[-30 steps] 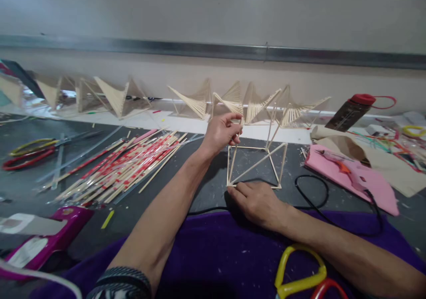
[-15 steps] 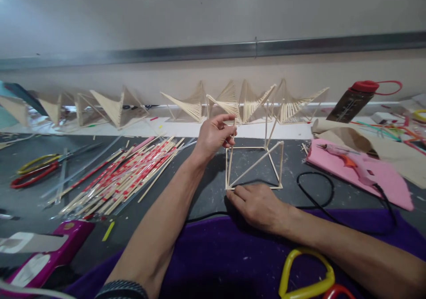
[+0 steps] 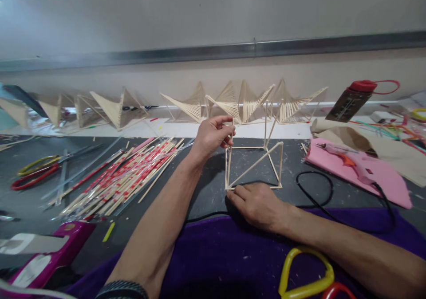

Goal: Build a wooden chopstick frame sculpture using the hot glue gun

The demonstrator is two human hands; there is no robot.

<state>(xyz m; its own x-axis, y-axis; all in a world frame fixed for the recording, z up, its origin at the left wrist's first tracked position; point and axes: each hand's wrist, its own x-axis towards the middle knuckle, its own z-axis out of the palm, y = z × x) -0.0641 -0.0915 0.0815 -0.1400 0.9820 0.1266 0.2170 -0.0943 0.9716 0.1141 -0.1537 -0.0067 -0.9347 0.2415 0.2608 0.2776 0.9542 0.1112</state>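
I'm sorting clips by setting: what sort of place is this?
Probably a craft or model-making workspace: there's a glue gun, a pile of thin sticks, and a row of stick models at the back.

On my feed I get a pale cream stick frame, red-banded sticks, a light pink glue gun with orange trigger, deep purple cloth and a red-capped, dark brown bottle.

Frame partly behind right hand

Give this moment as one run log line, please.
left hand: pinching stick | right hand: at near edge of frame | glue gun: on pink sheet
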